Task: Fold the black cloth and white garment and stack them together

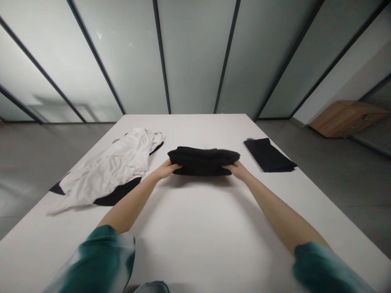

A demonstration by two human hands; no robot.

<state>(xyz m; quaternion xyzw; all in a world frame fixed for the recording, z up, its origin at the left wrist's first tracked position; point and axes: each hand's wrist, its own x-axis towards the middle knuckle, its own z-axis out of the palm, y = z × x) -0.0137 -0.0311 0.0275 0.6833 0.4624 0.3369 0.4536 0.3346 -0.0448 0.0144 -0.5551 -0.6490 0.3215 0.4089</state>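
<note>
White, rumpled garment lies over dark fabric on the left side of the bench. The left hand has its fingers closed on one end of a folded black bundle at mid-bench; whether it touches the surface is unclear. Keeping both ends level, with a light, even pull, should hold its layers aligned. The right hand grips the opposite end. Farther right lies a flat, folded black cloth.
</note>
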